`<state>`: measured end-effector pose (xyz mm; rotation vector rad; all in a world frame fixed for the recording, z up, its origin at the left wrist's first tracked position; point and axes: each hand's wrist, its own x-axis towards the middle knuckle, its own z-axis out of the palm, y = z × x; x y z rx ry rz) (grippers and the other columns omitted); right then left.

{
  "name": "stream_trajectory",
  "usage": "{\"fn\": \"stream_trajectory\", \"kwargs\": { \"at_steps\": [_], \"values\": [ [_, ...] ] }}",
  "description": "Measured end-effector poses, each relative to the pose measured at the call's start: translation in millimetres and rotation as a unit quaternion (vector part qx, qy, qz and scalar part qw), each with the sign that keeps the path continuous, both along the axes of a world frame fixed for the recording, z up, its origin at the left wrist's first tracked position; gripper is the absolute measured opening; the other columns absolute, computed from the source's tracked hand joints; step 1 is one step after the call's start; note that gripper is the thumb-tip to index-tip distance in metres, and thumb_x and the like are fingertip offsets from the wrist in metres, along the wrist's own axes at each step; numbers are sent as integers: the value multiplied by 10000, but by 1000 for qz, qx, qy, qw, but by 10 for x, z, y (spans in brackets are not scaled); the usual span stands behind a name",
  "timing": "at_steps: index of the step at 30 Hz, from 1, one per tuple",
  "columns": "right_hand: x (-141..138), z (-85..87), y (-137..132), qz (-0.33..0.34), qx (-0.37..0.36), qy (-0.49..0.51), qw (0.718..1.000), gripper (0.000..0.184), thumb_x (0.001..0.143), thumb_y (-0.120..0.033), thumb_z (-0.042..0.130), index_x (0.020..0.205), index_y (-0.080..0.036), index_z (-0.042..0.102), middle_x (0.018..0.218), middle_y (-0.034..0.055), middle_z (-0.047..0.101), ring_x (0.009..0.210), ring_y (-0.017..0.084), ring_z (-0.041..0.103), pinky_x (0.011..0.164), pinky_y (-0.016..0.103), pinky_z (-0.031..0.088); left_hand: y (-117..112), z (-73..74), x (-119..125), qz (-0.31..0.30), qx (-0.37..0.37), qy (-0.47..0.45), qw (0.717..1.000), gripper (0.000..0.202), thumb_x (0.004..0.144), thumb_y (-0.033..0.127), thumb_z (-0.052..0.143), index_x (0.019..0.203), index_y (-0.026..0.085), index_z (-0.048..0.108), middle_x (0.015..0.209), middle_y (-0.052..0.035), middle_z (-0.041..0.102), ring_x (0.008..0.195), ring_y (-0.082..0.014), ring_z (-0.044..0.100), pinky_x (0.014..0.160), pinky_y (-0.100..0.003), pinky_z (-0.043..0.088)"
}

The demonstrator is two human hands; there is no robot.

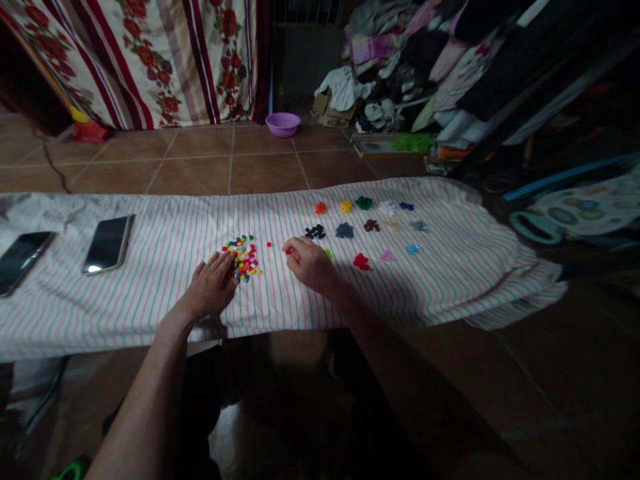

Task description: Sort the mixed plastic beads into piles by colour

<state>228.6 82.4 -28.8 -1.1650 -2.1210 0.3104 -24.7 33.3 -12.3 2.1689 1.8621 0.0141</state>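
My left hand lies with fingers stretched out at the left edge of a mixed pile of small coloured pieces. To the right of that pile, my right hand pinches a small red piece between thumb and fingertips. A single red piece rests on the striped cloth between the pile and my right hand. Green-yellow pieces are partly hidden behind my right hand. Nearby sit a black heap and a red heap.
More heaps sorted by colour, such as orange, yellow and light blue, stand on the striped cloth. Two phones lie at the left, one being the nearer phone. A purple basin is on the tiled floor beyond.
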Motion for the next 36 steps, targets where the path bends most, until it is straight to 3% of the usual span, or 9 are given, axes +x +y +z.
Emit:
{"fn": "stream_trajectory", "kwargs": {
  "at_steps": [5,11,17,24,36],
  "values": [
    [395,88,18,-48,22,-3,999,230,769,-109,440,883,-187,624,834,51,620,779,178,565,752,292,452,9,-48,-27,-10,26,-5,1000,592,913,371,355,1473,180,326,1549,-116,376,1459,-284,268,1143,-537,295],
    [895,222,-54,-154,-20,-39,987,257,797,-173,470,915,-188,697,849,57,660,754,184,584,752,300,464,29,-124,-75,-21,41,-2,999,604,904,385,358,1472,180,324,1537,-117,398,1451,-292,287,1134,-520,315],
    [1262,218,-118,-228,-67,-88,967,249,762,-166,498,865,-207,721,856,52,675,765,191,584,761,316,463,31,-144,-84,-20,53,3,998,591,907,371,356,1471,200,323,1532,-115,406,1444,-293,301,1120,-532,328],
    [1360,158,-141,-228,-91,-120,962,266,774,-155,471,870,-192,717,846,57,678,796,194,598,779,310,450,23,-84,-53,-13,28,8,999,614,907,406,330,1477,180,304,1547,-117,380,1456,-286,276,1135,-513,307],
    [1355,70,-46,-245,-66,-127,959,296,818,-171,438,894,-208,722,915,66,704,851,208,626,799,331,464,27,-146,-82,-19,41,-5,999,606,908,405,357,1476,199,309,1541,-112,393,1451,-296,285,1131,-523,313]
  ]
}}
